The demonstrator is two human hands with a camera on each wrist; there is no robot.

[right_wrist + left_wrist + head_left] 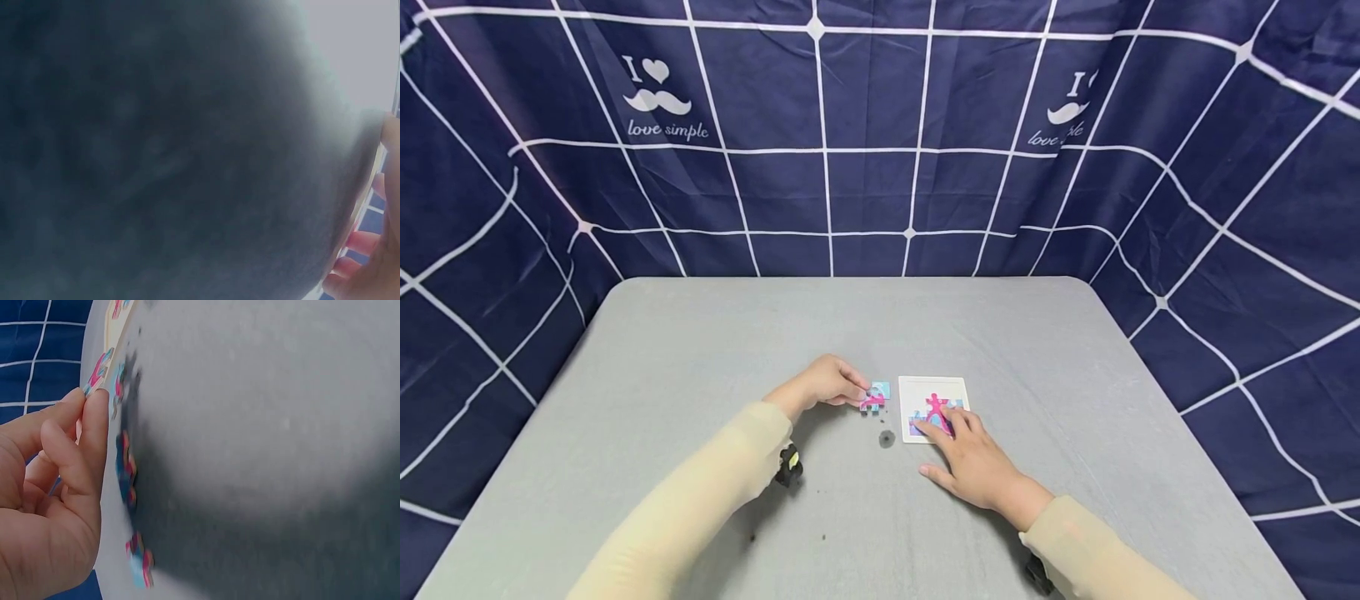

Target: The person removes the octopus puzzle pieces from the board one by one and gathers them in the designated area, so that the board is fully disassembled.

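In the head view, my left hand pinches a pink and light-blue jigsaw piece between thumb and fingertips. The left wrist view shows that jigsaw piece held on edge above the table. Just behind it lies a light-blue piece. A white square puzzle tray stands to the right, with joined pink, blue and purple pieces in its nearer part. My right hand rests its extended fingertips on those pieces, thumb off to the side, and partly hides them.
Loose pieces and another piece lie by my left hand in its wrist view. The grey cloth-covered table has a dark round spot near the tray. A navy checked curtain encloses the back and sides.
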